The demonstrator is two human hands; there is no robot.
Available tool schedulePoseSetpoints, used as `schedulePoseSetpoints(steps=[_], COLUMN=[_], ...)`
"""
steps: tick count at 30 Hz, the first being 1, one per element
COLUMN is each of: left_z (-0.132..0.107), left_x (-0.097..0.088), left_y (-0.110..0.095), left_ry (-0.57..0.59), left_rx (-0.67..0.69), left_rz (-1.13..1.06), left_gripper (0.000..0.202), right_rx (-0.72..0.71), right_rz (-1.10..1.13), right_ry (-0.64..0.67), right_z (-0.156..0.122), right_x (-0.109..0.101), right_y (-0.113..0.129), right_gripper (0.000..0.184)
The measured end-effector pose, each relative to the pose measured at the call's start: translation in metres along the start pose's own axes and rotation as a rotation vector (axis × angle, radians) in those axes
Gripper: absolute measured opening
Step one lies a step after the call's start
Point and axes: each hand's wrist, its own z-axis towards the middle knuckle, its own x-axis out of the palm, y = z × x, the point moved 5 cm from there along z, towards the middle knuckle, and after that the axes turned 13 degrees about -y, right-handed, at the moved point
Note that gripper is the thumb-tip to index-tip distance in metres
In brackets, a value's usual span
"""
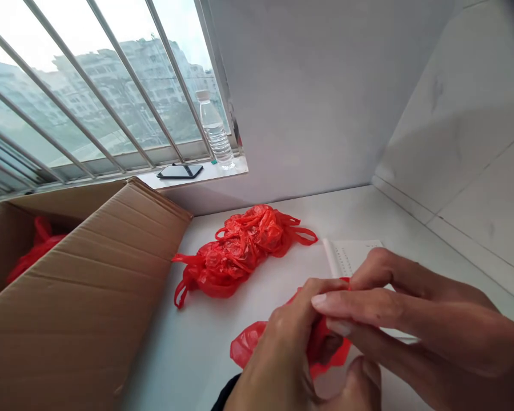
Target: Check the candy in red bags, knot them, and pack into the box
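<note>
A red plastic bag point(248, 345) is pinched between the closed fingers of the left hand point(278, 354) and right hand point(394, 319), near the cardboard box point(89, 297).

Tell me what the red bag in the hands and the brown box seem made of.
Red bag: thin plastic film, probably; glossy, translucent, crumpled. Brown box: corrugated cardboard, matt; faint ribbed lines show on its flap.

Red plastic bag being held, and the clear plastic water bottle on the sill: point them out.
Red plastic bag point(245, 347), head view, its left bulge.
Clear plastic water bottle point(216, 134), head view, ribbed body.
</note>
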Motion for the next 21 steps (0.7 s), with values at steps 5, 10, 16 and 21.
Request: schedulePoseSetpoints(steps=[5,10,16,21], left_z=[0.021,0.028,0.038,0.049], left_x=[0.000,-0.007,-0.016,-0.021], left_y=[-0.001,0.003,0.010,0.009], left_ry=[0.129,0.136,-0.001,0.086], left_rx=[-0.059,-0.132,-0.174,-0.124], left_rz=[-0.239,-0.362,-0.288,-0.314], left_gripper=[0.034,0.035,0.025,0.021], right_rx=[0.024,0.195,0.257,0.252], right_rz=[-0.200,-0.101,-0.032,0.100], right_ry=[-0.099,-0.005,-0.066,0.067], right_z=[0.007,0.017,0.020,0.019], right_x=[-0.002,0.008,0.005,0.012], right_y=[-0.008,-0.022,-0.024,-0.023], right_gripper=[0.047,0.023,0.005,0.008])
